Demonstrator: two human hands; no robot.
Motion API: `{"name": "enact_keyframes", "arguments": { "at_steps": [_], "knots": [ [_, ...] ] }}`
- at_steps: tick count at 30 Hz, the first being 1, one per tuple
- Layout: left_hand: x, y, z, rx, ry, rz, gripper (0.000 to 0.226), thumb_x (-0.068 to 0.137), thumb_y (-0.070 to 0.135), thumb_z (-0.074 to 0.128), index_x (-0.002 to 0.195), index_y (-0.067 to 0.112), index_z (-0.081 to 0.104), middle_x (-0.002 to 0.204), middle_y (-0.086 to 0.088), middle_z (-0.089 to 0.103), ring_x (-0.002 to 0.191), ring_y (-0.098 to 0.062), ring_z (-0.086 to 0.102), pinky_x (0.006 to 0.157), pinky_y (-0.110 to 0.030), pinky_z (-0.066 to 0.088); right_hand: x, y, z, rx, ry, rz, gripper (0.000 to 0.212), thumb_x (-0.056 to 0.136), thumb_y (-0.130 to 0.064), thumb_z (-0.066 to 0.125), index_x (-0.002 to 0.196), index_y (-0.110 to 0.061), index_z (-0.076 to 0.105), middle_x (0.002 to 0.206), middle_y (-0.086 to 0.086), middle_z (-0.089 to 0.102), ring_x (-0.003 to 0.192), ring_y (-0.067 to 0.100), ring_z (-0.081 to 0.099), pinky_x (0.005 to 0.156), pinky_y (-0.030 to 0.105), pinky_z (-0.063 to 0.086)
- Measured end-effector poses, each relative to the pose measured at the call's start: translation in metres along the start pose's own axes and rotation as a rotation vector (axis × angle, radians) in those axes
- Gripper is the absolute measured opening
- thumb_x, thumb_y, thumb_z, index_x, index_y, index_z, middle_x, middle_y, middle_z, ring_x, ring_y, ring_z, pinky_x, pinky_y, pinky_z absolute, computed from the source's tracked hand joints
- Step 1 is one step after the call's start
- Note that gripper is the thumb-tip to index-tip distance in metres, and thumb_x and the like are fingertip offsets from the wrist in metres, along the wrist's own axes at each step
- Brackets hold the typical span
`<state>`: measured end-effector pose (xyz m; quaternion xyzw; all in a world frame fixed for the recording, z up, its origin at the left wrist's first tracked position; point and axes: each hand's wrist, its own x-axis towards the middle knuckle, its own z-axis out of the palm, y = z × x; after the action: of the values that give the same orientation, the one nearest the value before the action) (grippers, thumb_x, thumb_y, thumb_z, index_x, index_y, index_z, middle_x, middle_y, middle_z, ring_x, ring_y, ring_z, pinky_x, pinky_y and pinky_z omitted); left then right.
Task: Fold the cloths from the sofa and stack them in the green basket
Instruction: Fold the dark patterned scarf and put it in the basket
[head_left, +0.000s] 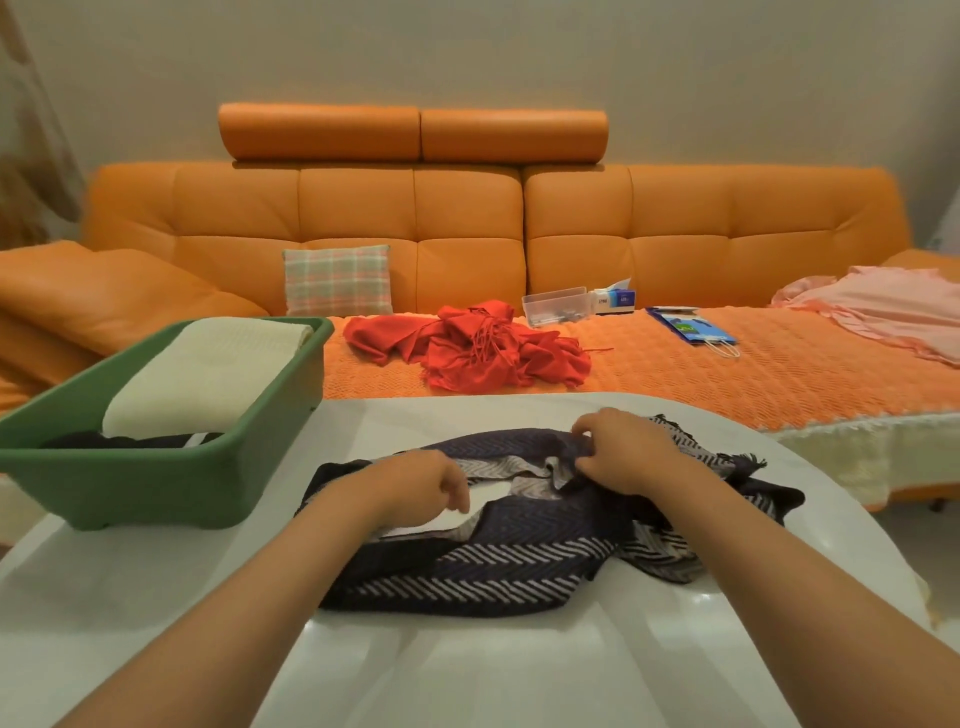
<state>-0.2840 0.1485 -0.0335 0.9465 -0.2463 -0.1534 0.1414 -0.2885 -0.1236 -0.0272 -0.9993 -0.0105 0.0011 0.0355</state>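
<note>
Crumpled navy-and-white herringbone cloth (498, 566)

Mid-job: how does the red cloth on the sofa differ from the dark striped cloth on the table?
The red cloth is plain red; the dark striped cloth is navy with zigzag bands. The red cloth lies on the sofa; the dark striped cloth lies on the table. Nobody touches the red cloth; the right hand pinches the dark striped cloth and the left hand rests on it. Both are crumpled, unfolded and fringed.
</note>
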Motion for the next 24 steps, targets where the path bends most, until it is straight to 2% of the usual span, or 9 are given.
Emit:
{"name": "enact_keyframes", "arguments": {
  "at_steps": [2,4,9,11,13,15,18,21,24],
  "knots": [
    [0.02,0.012,0.002,0.001,0.148,0.05,0.033,0.095,0.012,0.048,0.1,0.034,0.071,0.108,0.015,0.069,0.101,-0.008,0.062,0.093,-0.035,0.051,0.007,0.017,0.003,-0.122,-0.083,0.098,0.038,0.084,-0.046,0.069,0.115,-0.025,0.068,0.115,0.0,0.065,0.1,0.025,0.064,0.084,0.04,0.056],
    [0.041,0.029,0.004,0.006,0.253,0.11,0.029,0.097,0.017,0.051,0.114,0.032,0.069,0.118,0.01,0.068,0.109,-0.014,0.062,0.096,-0.037,0.051,0.011,0.027,0.006,-0.07,-0.091,0.141,0.023,0.088,-0.037,0.068,0.105,-0.024,0.074,0.105,0.0,0.07,0.092,0.023,0.066,0.083,0.04,0.057],
    [0.082,0.07,0.006,0.086,0.348,0.16,0.069,0.093,0.04,0.062,0.153,0.036,0.028,0.153,0.009,0.041,0.135,-0.019,0.044,0.104,-0.04,0.043,0.026,0.028,-0.007,0.4,0.296,0.018,0.021,0.096,-0.023,0.06,0.109,-0.023,0.077,0.108,-0.003,0.073,0.098,0.019,0.063,0.083,0.027,0.045],
    [0.09,0.075,0.0,0.043,0.456,0.153,0.07,0.09,0.042,0.063,0.151,0.04,0.028,0.146,0.008,0.05,0.127,-0.021,0.051,0.095,-0.038,0.047,0.029,0.018,-0.016,0.654,0.37,-0.049,0.022,0.096,-0.015,0.061,0.109,-0.022,0.077,0.101,-0.01,0.071,0.096,0.014,0.063,0.081,0.025,0.045],
    [0.092,0.07,-0.009,-0.031,0.609,0.137,0.045,0.09,0.035,0.063,0.133,0.034,0.052,0.121,0.001,0.066,0.11,-0.027,0.061,0.081,-0.037,0.051,0.033,0.011,-0.018,0.898,0.362,-0.112,0.03,0.095,-0.005,0.06,0.113,-0.025,0.074,0.109,-0.008,0.07,0.103,0.013,0.065,0.086,0.027,0.053],
    [0.089,0.058,-0.019,-0.068,0.733,0.065,0.019,0.092,0.025,0.059,0.111,0.022,0.062,0.103,-0.008,0.07,0.097,-0.034,0.063,0.069,-0.036,0.045,0.036,0.007,-0.011,1.055,0.271,-0.165,0.048,0.093,0.003,0.059,0.129,-0.027,0.063,0.137,-0.005,0.058,0.123,0.011,0.057,0.091,0.025,0.054],
    [0.073,0.026,-0.036,-0.143,0.844,-0.179,0.017,0.098,0.016,0.048,0.112,0.01,0.055,0.101,-0.02,0.066,0.094,-0.04,0.062,0.067,-0.037,0.037,0.04,0.004,0.002,0.946,0.166,-0.198,0.06,0.09,-0.004,0.067,0.14,-0.034,0.052,0.158,-0.007,0.033,0.136,0.013,0.045,0.092,0.027,0.046],
    [0.048,-0.009,-0.048,-0.091,0.876,-0.423,0.028,0.099,0.01,0.044,0.126,0.004,0.042,0.108,-0.025,0.063,0.098,-0.044,0.06,0.066,-0.04,0.036,0.032,-0.014,0.007,0.802,-0.057,-0.241,0.044,0.085,-0.024,0.077,0.124,-0.037,0.065,0.144,-0.008,0.051,0.132,0.014,0.05,0.1,0.035,0.048],
    [0.021,-0.027,-0.046,-0.056,0.87,-0.466,0.041,0.096,0.003,0.044,0.136,0.004,0.037,0.121,-0.025,0.059,0.107,-0.045,0.058,0.073,-0.045,0.042,0.014,-0.039,0.014,0.574,-0.361,-0.318,0.06,0.073,-0.043,0.086,0.128,-0.043,0.062,0.121,-0.013,0.061,0.122,0.007,0.054,0.105,0.033,0.045]
  ]
}}
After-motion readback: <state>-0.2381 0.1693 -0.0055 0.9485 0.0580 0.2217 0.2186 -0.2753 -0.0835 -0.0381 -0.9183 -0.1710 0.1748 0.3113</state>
